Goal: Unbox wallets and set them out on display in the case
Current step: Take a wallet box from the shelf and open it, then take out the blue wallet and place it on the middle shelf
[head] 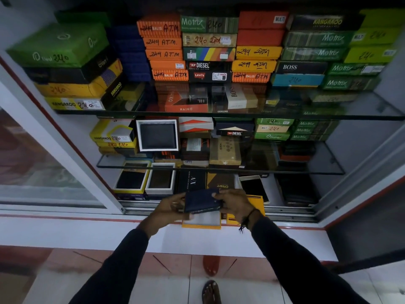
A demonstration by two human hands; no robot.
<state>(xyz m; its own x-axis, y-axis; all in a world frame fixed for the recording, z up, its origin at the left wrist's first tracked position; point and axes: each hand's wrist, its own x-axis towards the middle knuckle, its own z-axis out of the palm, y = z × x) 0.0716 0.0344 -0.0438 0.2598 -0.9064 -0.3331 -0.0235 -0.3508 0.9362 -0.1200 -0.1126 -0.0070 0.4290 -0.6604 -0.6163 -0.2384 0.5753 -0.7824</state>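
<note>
A dark blue zip wallet (202,200) is held level between both my hands at the case's front edge. My left hand (169,206) grips its left end and my right hand (235,204) grips its right end. Just under the wallet lies an open yellow box (201,221) with a white lining, resting on the case's sill. A yellow lid (255,201) lies behind my right hand. On the case floor two open boxes show dark wallets, one yellow-rimmed (131,179) and one white-rimmed (161,179). A white-framed wallet box (158,135) stands upright on the middle shelf.
Two glass shelves (219,116) carry stacks of closed wallet boxes in green, orange, yellow and black. A phone (254,187) lies on the case floor at the right. The sliding glass door (43,163) is pushed left. The metal door track (289,212) runs along the front.
</note>
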